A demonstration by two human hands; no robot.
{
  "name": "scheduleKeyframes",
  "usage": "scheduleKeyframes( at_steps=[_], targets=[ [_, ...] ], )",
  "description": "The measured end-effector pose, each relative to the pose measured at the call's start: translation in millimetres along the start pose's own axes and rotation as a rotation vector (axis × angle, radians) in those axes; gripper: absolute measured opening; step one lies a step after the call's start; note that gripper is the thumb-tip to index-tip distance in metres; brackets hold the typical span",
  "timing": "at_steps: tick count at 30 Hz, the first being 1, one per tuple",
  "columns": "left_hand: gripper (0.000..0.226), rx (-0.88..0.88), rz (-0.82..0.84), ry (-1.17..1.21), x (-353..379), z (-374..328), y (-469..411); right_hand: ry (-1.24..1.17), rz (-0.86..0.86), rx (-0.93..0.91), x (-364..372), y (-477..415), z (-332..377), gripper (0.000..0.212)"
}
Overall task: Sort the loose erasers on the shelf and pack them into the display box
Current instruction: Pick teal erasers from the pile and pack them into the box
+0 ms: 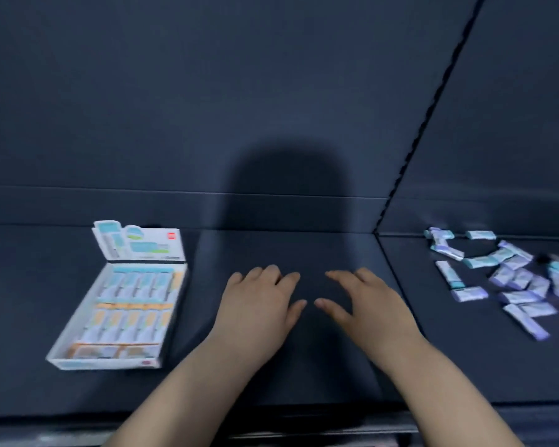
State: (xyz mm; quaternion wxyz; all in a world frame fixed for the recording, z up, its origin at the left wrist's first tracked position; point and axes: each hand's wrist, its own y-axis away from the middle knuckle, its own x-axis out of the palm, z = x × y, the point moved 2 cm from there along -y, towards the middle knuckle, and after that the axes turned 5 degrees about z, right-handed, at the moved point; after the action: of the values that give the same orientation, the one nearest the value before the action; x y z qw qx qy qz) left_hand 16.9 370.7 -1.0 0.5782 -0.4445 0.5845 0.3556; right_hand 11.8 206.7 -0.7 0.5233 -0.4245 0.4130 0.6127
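A white display box (58,358) lies on the dark shelf at the left, its printed lid flap (142,241) standing up at the back. Rows of wrapped erasers, blue and orange, fill it. A scatter of several loose erasers (510,279) in pale blue and purple wrappers lies at the far right. My left hand (259,301) and my right hand (365,304) rest palm down side by side on the shelf between box and pile, fingers relaxed and holding nothing. The picture is blurred.
The dark shelf (304,366) has a back wall behind it and a seam (397,275) dividing it from the right-hand section where the loose erasers lie. Its front edge runs along the bottom of the view.
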Motion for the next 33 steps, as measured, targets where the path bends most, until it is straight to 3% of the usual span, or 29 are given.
scheduleKeyframes(
  at_steps=[10, 21, 33],
  targets=[
    [0.059, 0.002, 0.052, 0.059, 32, -140, -18, 0.022, 0.034, 0.091, -35, 47, -128, 0.057],
    [0.058, 0.068, 0.113, 0.084, 35, -155, -39, -0.021, 0.037, 0.196, -39, 60, -155, 0.055],
    [0.055, 0.053, 0.126, 0.077, 47, -188, -68, -0.082, -0.123, 0.259, -65, 27, -226, 0.046]
  ],
)
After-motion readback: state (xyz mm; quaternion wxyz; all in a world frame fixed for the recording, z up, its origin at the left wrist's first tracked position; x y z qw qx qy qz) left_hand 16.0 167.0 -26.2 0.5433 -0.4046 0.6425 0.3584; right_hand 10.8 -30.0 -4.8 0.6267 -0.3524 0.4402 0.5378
